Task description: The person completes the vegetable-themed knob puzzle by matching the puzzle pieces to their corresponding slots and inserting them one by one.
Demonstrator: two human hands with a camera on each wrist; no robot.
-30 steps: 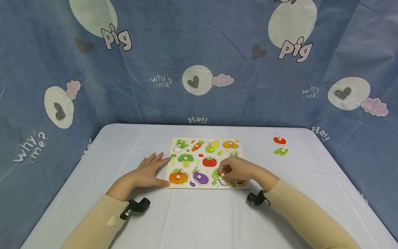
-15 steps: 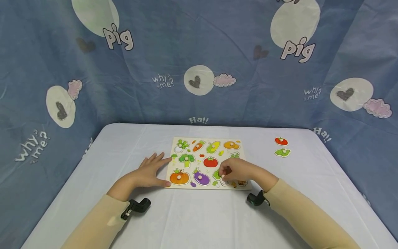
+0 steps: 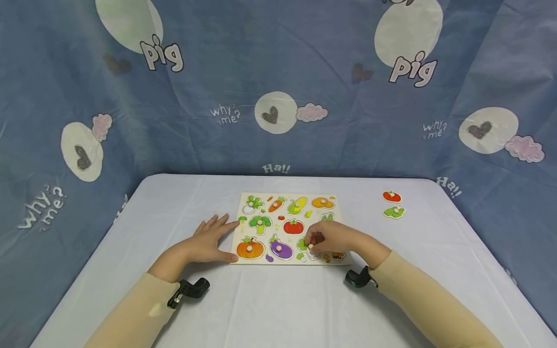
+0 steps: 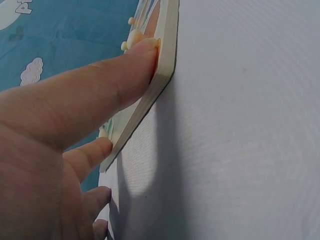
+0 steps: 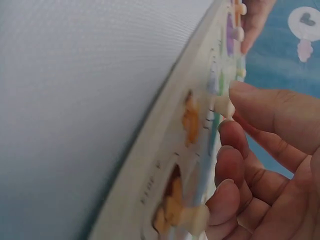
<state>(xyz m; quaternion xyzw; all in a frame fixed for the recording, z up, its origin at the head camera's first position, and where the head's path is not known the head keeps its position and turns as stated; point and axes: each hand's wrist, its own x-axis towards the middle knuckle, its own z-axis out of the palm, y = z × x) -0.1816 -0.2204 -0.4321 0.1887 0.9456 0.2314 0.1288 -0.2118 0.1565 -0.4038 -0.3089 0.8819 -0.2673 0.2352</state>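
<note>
A vegetable knob puzzle board [image 3: 287,195] lies on the table in the head view. My left hand [image 3: 206,242] rests spread at its left edge, thumb on the near corner, as the left wrist view also shows by the thumb [image 4: 115,80] against the board's edge. With thumb and index finger, my right hand [image 3: 335,236] pinches the knob [image 5: 221,105] of a green-and-white vegetable puzzle piece [image 3: 302,243] at the board's lower right. That piece sits over its place and is partly hidden by the hand. Knobs show on the pumpkin piece [image 3: 250,249] and eggplant piece [image 3: 281,250].
Two loose pieces, a red tomato-like one [image 3: 392,196] and a green leafy one [image 3: 393,212], lie right of the board on the white tablecloth [image 3: 270,309]. A blue patterned curtain [image 3: 196,145] stands behind and beside the table.
The green-and-white piece, slightly tilted with its white edge raised a second ago, now lies flatter on the board under my right fingers. My left hand has stayed in place.
</note>
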